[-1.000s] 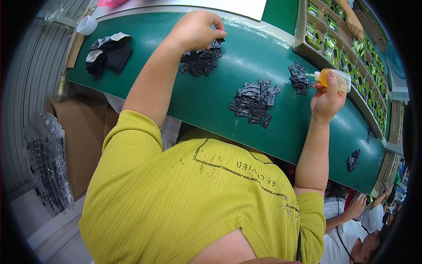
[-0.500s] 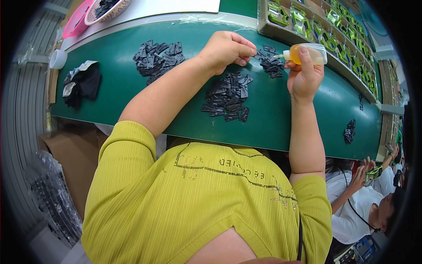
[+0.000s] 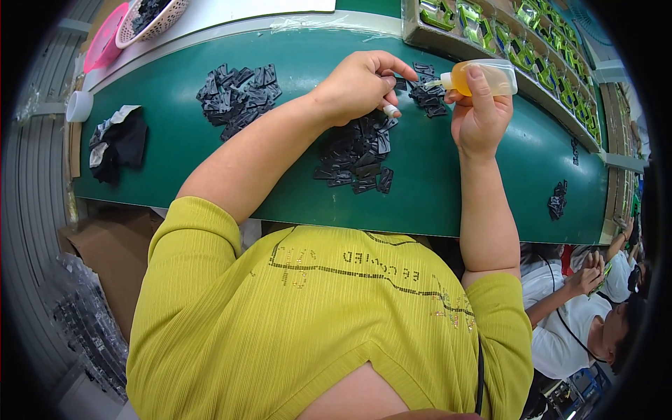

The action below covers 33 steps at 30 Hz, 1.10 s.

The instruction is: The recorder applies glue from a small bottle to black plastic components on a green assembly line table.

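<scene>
Small black part (image 3: 400, 82) sits pinched in the left hand's (image 3: 360, 84) fingertips above the green belt (image 3: 210, 168). The right hand (image 3: 479, 115), closed around a squeeze bottle (image 3: 483, 77) of amber liquid, has brought its nozzle closer to the part since a second ago; application appears imminent. A pile of black parts (image 3: 353, 154) lies beneath; another pile (image 3: 238, 98) farther left. A black cloth (image 3: 119, 143) lies well apart. Nothing obstructs.

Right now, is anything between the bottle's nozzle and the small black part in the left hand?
Nothing visible. The right hand holds the squeeze bottle with its nozzle pointing at the small black part pinched in the left hand, over the green belt.
</scene>
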### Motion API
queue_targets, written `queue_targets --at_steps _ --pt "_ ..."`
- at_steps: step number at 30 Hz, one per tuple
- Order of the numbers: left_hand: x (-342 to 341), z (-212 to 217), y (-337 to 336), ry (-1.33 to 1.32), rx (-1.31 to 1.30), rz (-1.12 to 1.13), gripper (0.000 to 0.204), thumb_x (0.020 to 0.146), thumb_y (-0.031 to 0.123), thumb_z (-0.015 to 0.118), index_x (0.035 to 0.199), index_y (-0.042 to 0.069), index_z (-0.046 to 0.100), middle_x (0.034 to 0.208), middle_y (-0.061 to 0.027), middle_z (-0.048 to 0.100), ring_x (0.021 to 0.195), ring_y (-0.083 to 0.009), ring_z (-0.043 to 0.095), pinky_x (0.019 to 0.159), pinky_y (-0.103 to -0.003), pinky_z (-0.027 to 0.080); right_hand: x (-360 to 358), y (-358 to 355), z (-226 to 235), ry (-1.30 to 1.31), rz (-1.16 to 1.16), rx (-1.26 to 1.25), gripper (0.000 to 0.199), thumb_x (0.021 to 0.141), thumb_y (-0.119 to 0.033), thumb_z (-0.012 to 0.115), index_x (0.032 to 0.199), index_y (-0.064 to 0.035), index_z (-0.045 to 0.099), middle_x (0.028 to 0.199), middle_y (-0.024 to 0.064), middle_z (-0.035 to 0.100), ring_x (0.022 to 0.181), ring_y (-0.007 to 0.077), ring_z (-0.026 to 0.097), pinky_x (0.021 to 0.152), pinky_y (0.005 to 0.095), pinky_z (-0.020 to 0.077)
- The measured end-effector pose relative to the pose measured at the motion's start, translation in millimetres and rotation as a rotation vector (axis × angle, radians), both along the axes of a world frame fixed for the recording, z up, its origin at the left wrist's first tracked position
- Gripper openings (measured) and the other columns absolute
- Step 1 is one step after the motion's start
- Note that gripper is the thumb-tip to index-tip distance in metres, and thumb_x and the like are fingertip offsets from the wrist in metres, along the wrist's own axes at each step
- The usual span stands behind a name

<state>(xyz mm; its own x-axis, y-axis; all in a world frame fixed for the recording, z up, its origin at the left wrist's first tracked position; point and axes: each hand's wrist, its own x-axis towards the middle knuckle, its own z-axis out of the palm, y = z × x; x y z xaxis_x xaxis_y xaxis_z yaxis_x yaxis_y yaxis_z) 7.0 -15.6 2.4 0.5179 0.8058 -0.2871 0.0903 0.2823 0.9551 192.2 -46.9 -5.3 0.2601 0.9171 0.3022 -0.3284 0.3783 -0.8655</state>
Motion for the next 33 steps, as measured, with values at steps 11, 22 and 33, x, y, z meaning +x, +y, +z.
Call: queue_targets --at_steps 11,22,33 --pt "-1 -6 2 0.02 0.167 0.043 0.017 0.089 0.004 0.051 0.099 0.004 0.065 0.076 -0.0035 0.056 0.052 -0.0095 0.047 0.055 -0.023 0.046 1 1 -1 -0.027 0.011 0.027 0.014 0.085 -0.012 0.062 0.094 -0.001 0.06 0.083 0.0074 0.064 0.07 0.0142 0.061 0.05 0.0235 0.0468" --pt "-4 1 7 0.008 0.011 0.082 0.018 0.083 0.006 0.062 0.099 -0.002 0.059 0.079 -0.0061 0.059 0.066 -0.0125 0.057 0.057 -0.024 0.047 2 0 -1 -0.01 0.016 0.005 0.014 0.085 -0.012 0.062 0.094 -0.0015 0.06 0.084 0.0076 0.063 0.069 0.0144 0.06 0.05 0.0238 0.0469" --pt "-6 -9 8 -0.272 -0.125 0.059 0.031 0.079 -0.002 0.06 0.109 -0.006 0.055 0.088 -0.0118 0.058 0.076 -0.0217 0.065 0.066 -0.029 0.055 2 -1 -1 0.053 0.047 -0.035 0.015 0.084 -0.013 0.063 0.094 -0.0022 0.06 0.084 0.0075 0.064 0.071 0.015 0.06 0.051 0.024 0.0472"
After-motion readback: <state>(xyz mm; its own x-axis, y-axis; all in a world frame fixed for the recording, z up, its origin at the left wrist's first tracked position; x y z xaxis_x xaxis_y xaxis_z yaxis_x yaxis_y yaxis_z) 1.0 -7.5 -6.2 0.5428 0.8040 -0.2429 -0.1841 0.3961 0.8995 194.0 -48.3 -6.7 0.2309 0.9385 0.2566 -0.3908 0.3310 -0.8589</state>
